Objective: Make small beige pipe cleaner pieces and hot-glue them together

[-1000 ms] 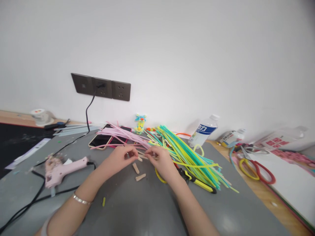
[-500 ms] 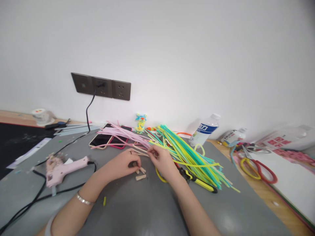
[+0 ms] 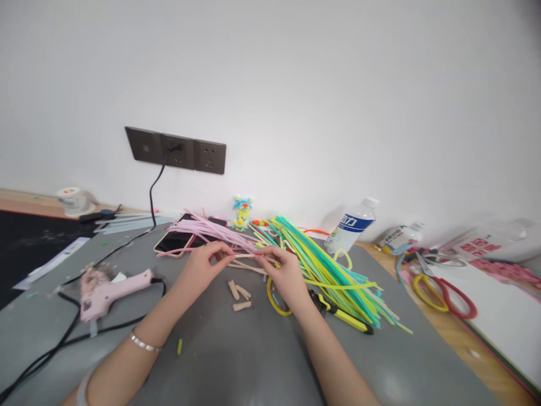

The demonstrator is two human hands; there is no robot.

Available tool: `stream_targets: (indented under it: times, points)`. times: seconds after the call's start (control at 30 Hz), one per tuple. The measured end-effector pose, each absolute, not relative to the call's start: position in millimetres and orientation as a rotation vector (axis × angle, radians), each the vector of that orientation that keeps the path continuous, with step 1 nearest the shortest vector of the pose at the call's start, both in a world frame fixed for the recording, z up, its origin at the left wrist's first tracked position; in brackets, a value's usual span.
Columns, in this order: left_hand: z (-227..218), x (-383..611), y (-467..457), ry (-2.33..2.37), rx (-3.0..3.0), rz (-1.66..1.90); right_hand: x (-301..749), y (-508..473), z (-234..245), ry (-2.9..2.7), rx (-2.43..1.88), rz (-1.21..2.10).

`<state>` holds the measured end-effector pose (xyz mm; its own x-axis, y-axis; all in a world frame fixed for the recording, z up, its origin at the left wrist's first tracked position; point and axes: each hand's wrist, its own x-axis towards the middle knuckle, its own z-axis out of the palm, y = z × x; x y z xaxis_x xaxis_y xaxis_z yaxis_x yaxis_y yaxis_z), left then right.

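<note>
Between my two hands stretches a pale pink pipe cleaner point(image 3: 244, 257), held roughly level above the grey table. One end is pinched in the fingertips of my left hand point(image 3: 206, 266); my right hand point(image 3: 285, 272) grips it farther right, with its fingers closed. Just below lie several short beige pipe cleaner pieces point(image 3: 242, 306). Behind the hands, a bundle of pink pipe cleaners point(image 3: 207, 228) rests partly over a phone point(image 3: 171, 241). To the right spreads a bundle of green and yellow pipe cleaners point(image 3: 333, 270).
At left lies a pink glue gun point(image 3: 114, 292) with its black cord. Yellow-handled pliers point(image 3: 349, 319) sit beside my right wrist. A small blue-yellow figure point(image 3: 242, 214) and a bottle point(image 3: 350, 225) stand near the wall. Scissors point(image 3: 443, 296) lie at the right.
My left hand has moved up and away from the short beige pieces, which are now uncovered. It now holds the pale pink pipe cleaner together with my right hand.
</note>
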<state>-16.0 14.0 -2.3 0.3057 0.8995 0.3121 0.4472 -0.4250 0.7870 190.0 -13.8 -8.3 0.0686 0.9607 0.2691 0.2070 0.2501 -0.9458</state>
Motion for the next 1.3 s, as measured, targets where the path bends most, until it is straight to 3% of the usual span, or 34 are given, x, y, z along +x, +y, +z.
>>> stream_targets:
  times: [0.23, 0.43, 0.73, 0.9, 1.03, 1.3]
  points:
    - [0, -11, 11, 1.197, 1.936, 1.158, 189, -14, -4, -1.012, -0.849, 1.084]
    - [2, -6, 6, 1.110, 1.903, 1.150, 177, -17, -7, -1.105, -0.905, 1.207]
    - [2, 0, 3, 0.943, 1.276, 1.179, 175, -17, -10, -1.044, -0.895, 1.227]
    - [0, 3, 0, 0.914, 1.229, 1.143, 172, -20, -7, -1.049, -0.874, 1.253]
    - [-1, -2, 1, 0.921, 1.481, 1.006, 172, -20, -9, -1.036, -0.850, 1.266]
    - [-9, -25, 12, 0.983, 2.167, 0.330, 178, -14, -12, -0.820, -0.941, 1.166]
